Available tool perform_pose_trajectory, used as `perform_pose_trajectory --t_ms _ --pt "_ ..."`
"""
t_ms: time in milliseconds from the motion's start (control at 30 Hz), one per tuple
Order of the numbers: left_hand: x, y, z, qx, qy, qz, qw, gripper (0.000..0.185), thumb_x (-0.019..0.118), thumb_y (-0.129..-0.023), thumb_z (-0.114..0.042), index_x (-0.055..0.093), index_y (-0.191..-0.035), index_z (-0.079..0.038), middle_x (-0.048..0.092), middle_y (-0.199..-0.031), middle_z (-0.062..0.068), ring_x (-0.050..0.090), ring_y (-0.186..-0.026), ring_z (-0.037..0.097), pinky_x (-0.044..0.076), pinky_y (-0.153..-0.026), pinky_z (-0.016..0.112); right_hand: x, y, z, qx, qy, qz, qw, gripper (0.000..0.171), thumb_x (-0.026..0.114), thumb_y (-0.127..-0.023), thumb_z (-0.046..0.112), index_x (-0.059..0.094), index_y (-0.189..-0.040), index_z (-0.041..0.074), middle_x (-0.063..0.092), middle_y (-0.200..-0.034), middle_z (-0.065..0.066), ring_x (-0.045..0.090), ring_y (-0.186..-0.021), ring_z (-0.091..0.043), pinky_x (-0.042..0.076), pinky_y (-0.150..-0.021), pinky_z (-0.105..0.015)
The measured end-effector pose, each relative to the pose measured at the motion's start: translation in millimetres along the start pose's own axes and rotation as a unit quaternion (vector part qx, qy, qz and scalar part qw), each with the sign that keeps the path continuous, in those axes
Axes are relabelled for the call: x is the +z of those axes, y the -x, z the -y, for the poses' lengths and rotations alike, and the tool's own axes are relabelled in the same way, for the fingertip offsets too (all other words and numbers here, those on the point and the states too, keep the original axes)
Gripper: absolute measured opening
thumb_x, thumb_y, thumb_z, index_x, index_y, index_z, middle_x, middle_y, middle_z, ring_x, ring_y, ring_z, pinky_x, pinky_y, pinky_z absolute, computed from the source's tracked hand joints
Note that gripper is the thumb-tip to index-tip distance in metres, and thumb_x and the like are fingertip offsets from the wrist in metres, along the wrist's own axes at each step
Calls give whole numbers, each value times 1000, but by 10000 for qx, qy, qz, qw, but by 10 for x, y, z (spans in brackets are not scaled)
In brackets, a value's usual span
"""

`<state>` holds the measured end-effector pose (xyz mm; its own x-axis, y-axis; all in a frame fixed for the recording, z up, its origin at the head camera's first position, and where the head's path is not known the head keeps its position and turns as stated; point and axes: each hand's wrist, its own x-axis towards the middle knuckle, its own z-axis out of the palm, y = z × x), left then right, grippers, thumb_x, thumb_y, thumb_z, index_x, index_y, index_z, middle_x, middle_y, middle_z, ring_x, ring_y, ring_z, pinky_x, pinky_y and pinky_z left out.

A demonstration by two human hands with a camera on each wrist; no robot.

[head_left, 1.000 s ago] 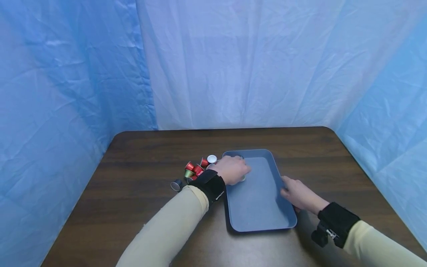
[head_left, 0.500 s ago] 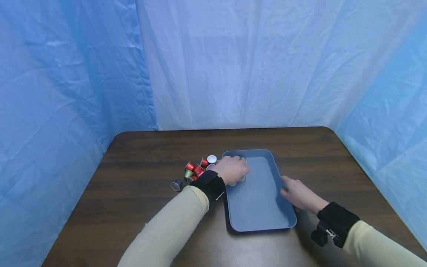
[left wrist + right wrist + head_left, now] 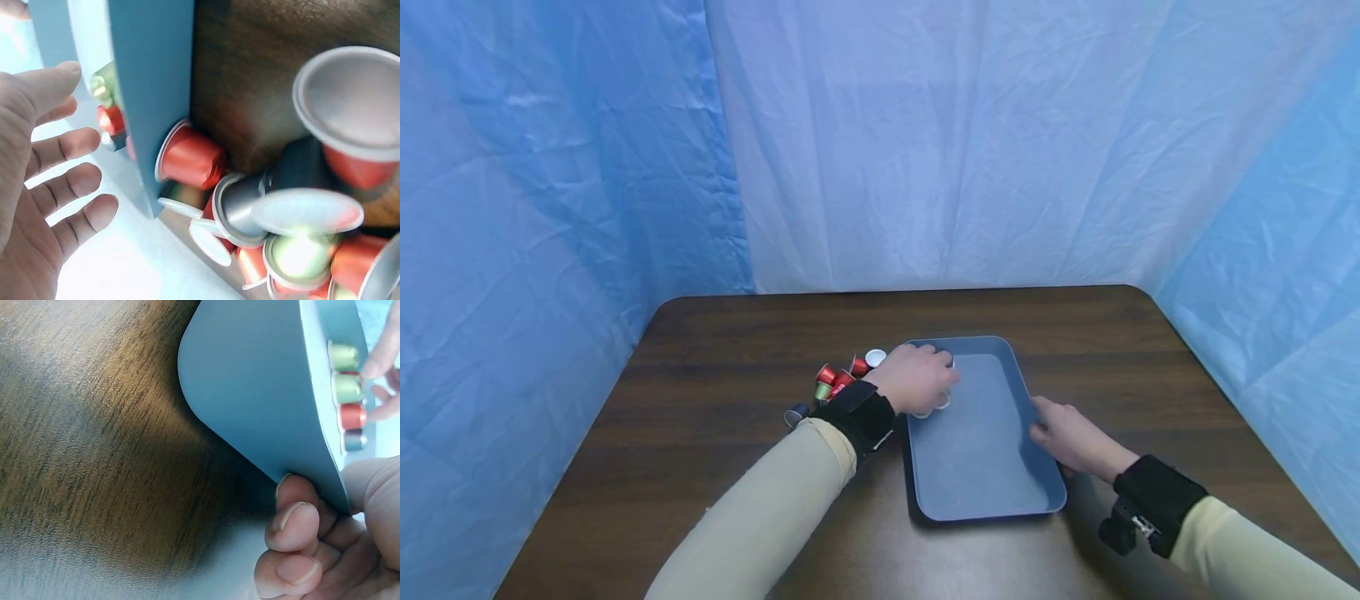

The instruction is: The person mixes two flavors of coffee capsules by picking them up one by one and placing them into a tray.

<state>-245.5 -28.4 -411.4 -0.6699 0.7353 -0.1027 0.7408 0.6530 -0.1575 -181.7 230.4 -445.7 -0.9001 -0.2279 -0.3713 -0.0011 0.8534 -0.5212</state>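
My right hand [image 3: 1078, 437] holds the blue-grey tray [image 3: 985, 467] by its right side, thumb over the rim and fingers against the outer wall. Above the tray's far left part is my left hand [image 3: 917, 379]. Its fingers are loosely bent with nothing between them in the left wrist view. Inside the tray, several coffee capsules stand in a line, among them a green capsule [image 3: 347, 388] and a red capsule [image 3: 352, 416]; my left fingertips are close to them. The head view mostly hides these under the left hand.
Outside the tray's left wall lies a heap of coffee capsules, with a red capsule [image 3: 190, 159] close by the wall and a dark capsule [image 3: 795, 414] at the heap's near left. The brown wooden table [image 3: 700, 500] is enclosed by blue and white curtains [image 3: 940, 150].
My left hand and forearm have shifted slightly left, and the wristband now covers more of the heap. The right hand and tray stay almost still.
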Motion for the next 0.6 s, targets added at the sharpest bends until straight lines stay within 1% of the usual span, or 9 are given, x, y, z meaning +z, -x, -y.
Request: perform_pose_trajectory --t_ms 133,233,333,400,467,533,600 --pt "-132 126 37 -68 74 -18 9999 37 67 -98 -39 66 -132 -24 68 -122 -2 61 -102 17 52 -83 32 -3 2 2 -16 -26 27 10000 57 49 -102 8 29 -150 -14 59 -83 -12 57 -47 -21 49 -48 -35" --pt "-218 249 58 -86 56 -40 9999 37 69 -98 -38 66 -131 -22 69 -118 -2 61 -97 16 53 -80 30 -2 5 7 20 -56 32 10000 57 49 -101 8 29 -151 -12 59 -81 -11 57 -46 -21 49 -48 -35" --pt "-268 377 69 -74 91 -31 9999 35 72 -96 -36 66 -126 -20 70 -107 -2 60 -88 15 51 -73 26 -7 11 4 -20 -62 16 10000 57 49 -102 8 29 -150 -13 59 -82 -12 56 -46 -21 49 -48 -36" --pt "-273 464 78 -60 143 -39 9999 34 74 -95 -34 66 -124 -18 70 -102 -2 60 -83 14 50 -69 25 -5 13 -2 -13 -77 5 10000 57 50 -102 8 29 -150 -13 60 -85 -13 56 -47 -22 49 -49 -36" --pt "-251 548 88 -67 201 -18 9998 34 74 -95 -34 67 -123 -18 70 -101 -2 61 -83 15 51 -70 25 -3 17 -5 -14 -93 -4 10000 56 50 -102 8 29 -150 -13 61 -89 -15 57 -47 -22 50 -49 -36" --pt "-215 627 101 -79 223 4 9997 31 73 -95 -34 68 -120 -18 71 -100 -2 62 -84 15 52 -71 26 -1 18 -7 -29 -115 -9 9999 56 50 -102 8 29 -150 -13 61 -93 -17 57 -48 -22 50 -49 -37" --pt "-183 700 117 -104 292 74 9995 30 73 -95 -34 68 -121 -19 71 -102 -2 63 -86 15 53 -75 28 3 16 -9 -33 -124 -9 9999 56 50 -102 8 30 -150 -13 62 -94 -17 57 -48 -22 50 -49 -37"
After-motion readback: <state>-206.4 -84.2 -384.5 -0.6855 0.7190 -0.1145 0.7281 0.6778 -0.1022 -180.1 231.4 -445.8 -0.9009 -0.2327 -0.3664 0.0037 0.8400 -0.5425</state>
